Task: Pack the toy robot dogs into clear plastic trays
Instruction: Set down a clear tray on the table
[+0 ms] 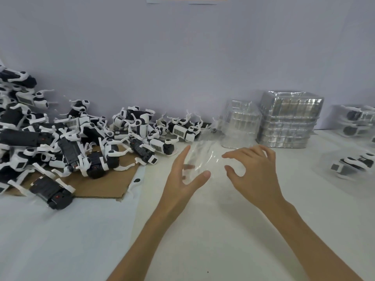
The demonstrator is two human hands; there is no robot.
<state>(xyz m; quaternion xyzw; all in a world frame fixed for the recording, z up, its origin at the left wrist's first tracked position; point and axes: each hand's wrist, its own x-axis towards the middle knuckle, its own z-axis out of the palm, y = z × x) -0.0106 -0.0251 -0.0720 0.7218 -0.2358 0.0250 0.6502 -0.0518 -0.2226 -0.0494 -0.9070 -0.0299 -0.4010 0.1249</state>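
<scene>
Centre: L hand (183,179) pinches a thin clear plastic tray (205,157), thumb in front, fingers seen thru it; tray is blurred. R hand (255,171) sits just beside at its 3 o'clock, fingers spread & bent, contact unclear. Heap of black-and-white toy robot dogs (81,136) at 9 o'clock, partly on a brown cardboard sheet (97,186). Stack of clear moulded trays (288,122) at 1 o'clock; packed dog in clear tray (353,164) at 3 o'clock, all on a white table (203,230).
</scene>
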